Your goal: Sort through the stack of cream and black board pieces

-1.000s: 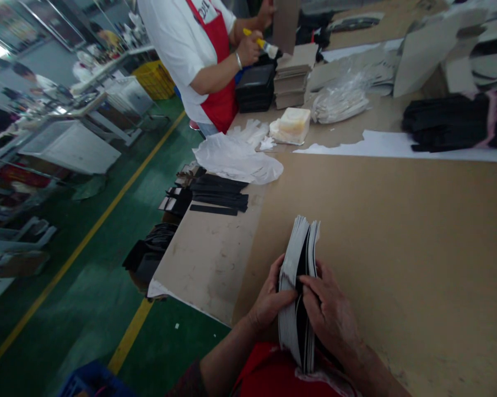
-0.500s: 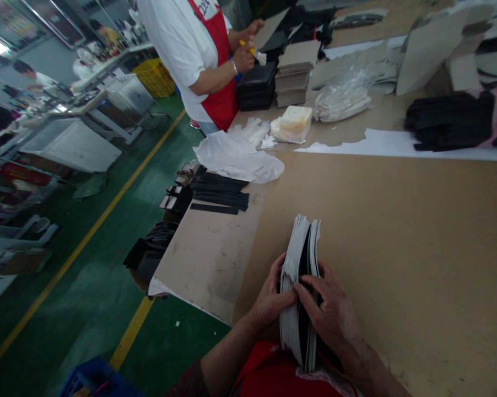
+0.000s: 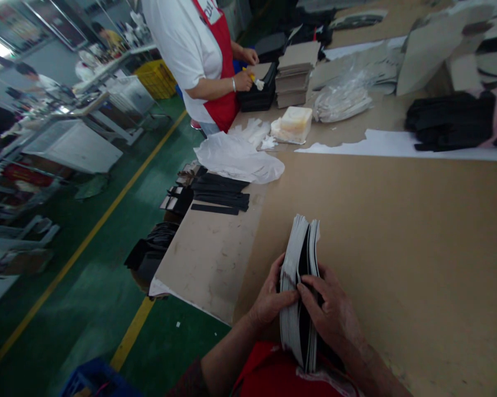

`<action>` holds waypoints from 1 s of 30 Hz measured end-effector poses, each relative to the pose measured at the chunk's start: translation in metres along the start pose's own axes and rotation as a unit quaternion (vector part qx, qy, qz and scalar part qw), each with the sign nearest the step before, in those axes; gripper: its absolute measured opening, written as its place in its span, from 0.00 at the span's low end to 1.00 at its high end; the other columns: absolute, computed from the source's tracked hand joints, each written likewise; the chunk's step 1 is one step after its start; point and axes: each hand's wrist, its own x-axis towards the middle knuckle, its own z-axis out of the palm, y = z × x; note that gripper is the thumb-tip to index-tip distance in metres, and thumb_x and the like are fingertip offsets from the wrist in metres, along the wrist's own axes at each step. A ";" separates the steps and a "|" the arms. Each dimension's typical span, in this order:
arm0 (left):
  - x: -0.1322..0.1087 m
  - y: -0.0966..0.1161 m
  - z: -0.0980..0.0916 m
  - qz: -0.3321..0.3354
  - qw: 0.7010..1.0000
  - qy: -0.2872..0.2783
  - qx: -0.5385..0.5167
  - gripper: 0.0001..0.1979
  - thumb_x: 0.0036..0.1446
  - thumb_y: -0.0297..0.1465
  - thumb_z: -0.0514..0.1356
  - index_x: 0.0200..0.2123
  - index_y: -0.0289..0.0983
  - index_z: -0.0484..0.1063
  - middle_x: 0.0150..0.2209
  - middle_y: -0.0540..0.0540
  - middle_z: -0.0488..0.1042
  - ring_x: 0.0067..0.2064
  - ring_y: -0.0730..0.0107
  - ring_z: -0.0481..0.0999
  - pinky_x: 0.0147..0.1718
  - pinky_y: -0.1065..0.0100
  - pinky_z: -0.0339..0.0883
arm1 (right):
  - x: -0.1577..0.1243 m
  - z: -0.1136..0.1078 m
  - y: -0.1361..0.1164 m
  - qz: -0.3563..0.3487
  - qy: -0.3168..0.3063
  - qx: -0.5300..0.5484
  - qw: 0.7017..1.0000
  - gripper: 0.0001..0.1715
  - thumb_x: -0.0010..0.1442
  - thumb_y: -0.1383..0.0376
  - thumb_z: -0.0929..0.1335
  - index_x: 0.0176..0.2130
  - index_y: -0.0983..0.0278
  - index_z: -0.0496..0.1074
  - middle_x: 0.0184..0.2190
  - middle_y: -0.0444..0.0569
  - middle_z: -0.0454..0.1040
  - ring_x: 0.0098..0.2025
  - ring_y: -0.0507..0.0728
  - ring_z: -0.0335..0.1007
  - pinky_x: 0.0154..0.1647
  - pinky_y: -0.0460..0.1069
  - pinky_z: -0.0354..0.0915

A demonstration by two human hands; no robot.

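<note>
A stack of thin panels (image 3: 292, 275), with pale edges and black faces, stands on edge at the near side of the table, in front of my red apron. My left hand (image 3: 271, 295) is closed round its left side, thumb across the pale edges. On the right side my right hand (image 3: 329, 306) grips the stack, thumb and forefinger at a gap that parts a thinner group of panels (image 3: 313, 242) from the thicker one. A black face shows inside the gap. The fingers behind the stack are mostly hidden.
A tan board (image 3: 389, 231) covers the tabletop. Black strips (image 3: 219, 190), a white plastic bag (image 3: 240, 157), a pale block (image 3: 292, 124) and a bundle of black pieces (image 3: 450, 118) lie around. Across the table a co-worker (image 3: 215, 60) holds a yellow-handled brush over a black stack. Boxes (image 3: 149, 253) stand left.
My hands and the stack stay nearly still, my right thumb shifting slightly. The co-worker has lowered a panel onto the black stack, with the brush now over it.
</note>
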 end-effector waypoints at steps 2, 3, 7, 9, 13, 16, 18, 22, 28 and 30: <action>-0.001 0.001 0.001 -0.001 1.000 0.000 -0.007 0.51 0.43 0.33 0.75 0.68 0.42 0.56 0.61 0.42 0.72 0.63 0.48 0.70 0.63 0.54 0.63 | -0.001 0.002 0.000 -0.011 0.012 -0.014 1.000 0.15 0.70 0.59 0.64 0.48 0.62 0.77 0.56 0.61 0.71 0.55 0.64 0.74 0.51 0.59 0.76; -0.001 0.001 0.001 -0.001 1.000 -0.001 -0.012 0.51 0.42 0.32 0.75 0.68 0.42 0.56 0.61 0.42 0.72 0.63 0.48 0.70 0.63 0.54 0.63 | -0.002 0.003 0.000 -0.017 0.021 -0.022 0.999 0.16 0.70 0.60 0.64 0.51 0.63 0.76 0.57 0.61 0.71 0.56 0.64 0.73 0.52 0.60 0.76; -0.003 -0.001 0.000 -0.020 0.999 -0.010 -0.045 0.49 0.45 0.29 0.72 0.69 0.45 0.56 0.62 0.44 0.72 0.62 0.50 0.71 0.62 0.55 0.63 | -0.004 0.005 0.000 -0.030 0.030 -0.043 0.998 0.21 0.69 0.66 0.62 0.58 0.61 0.73 0.63 0.61 0.65 0.63 0.66 0.68 0.55 0.60 0.75; -0.004 -0.003 -0.001 -0.029 0.997 -0.015 -0.066 0.48 0.45 0.28 0.70 0.69 0.46 0.56 0.61 0.44 0.73 0.62 0.50 0.71 0.61 0.54 0.63 | -0.004 0.003 -0.001 -0.029 0.015 -0.047 0.998 0.19 0.68 0.67 0.62 0.52 0.60 0.76 0.65 0.61 0.62 0.65 0.67 0.66 0.56 0.62 0.74; -0.002 -0.005 -0.002 -0.030 0.998 -0.010 -0.054 0.47 0.45 0.26 0.68 0.68 0.45 0.56 0.58 0.44 0.74 0.59 0.51 0.73 0.61 0.54 0.63 | -0.002 -0.001 -0.005 -0.029 -0.013 -0.044 0.999 0.17 0.68 0.65 0.62 0.47 0.61 0.78 0.66 0.61 0.60 0.65 0.67 0.65 0.58 0.63 0.73; -0.001 -0.004 -0.002 -0.017 1.000 0.003 -0.019 0.46 0.46 0.27 0.68 0.68 0.44 0.56 0.59 0.44 0.74 0.59 0.51 0.73 0.60 0.55 0.64 | 0.000 -0.002 -0.008 -0.025 -0.018 -0.060 0.998 0.16 0.69 0.59 0.63 0.47 0.62 0.78 0.65 0.63 0.61 0.65 0.68 0.65 0.58 0.63 0.73; 0.001 -0.004 -0.003 0.000 1.000 0.002 -0.002 0.46 0.45 0.28 0.69 0.68 0.43 0.57 0.61 0.43 0.73 0.61 0.50 0.71 0.61 0.56 0.63 | 0.001 0.000 -0.009 -0.022 -0.013 -0.072 0.997 0.18 0.69 0.54 0.64 0.46 0.62 0.78 0.63 0.64 0.64 0.64 0.69 0.66 0.56 0.63 0.74; 0.001 -0.004 -0.005 0.016 1.000 -0.001 0.012 0.47 0.44 0.28 0.69 0.68 0.43 0.57 0.61 0.43 0.72 0.61 0.50 0.72 0.61 0.56 0.64 | 0.002 0.003 -0.008 -0.014 0.001 -0.073 0.997 0.20 0.69 0.52 0.65 0.45 0.63 0.78 0.60 0.65 0.67 0.60 0.68 0.70 0.53 0.62 0.75; 0.001 -0.006 -0.007 0.005 1.000 -0.013 0.009 0.47 0.47 0.27 0.69 0.69 0.44 0.55 0.61 0.43 0.72 0.60 0.52 0.73 0.59 0.57 0.65 | 0.004 0.004 -0.007 -0.025 0.014 -0.061 0.998 0.17 0.69 0.55 0.65 0.43 0.63 0.78 0.56 0.63 0.70 0.59 0.68 0.70 0.53 0.62 0.75; 0.001 -0.006 -0.007 -0.002 1.000 -0.018 -0.001 0.47 0.47 0.27 0.69 0.69 0.44 0.54 0.61 0.42 0.72 0.60 0.52 0.73 0.58 0.57 0.66 | 0.004 0.004 -0.007 -0.031 0.025 -0.059 0.997 0.16 0.69 0.55 0.66 0.43 0.63 0.78 0.55 0.63 0.71 0.57 0.67 0.72 0.51 0.61 0.76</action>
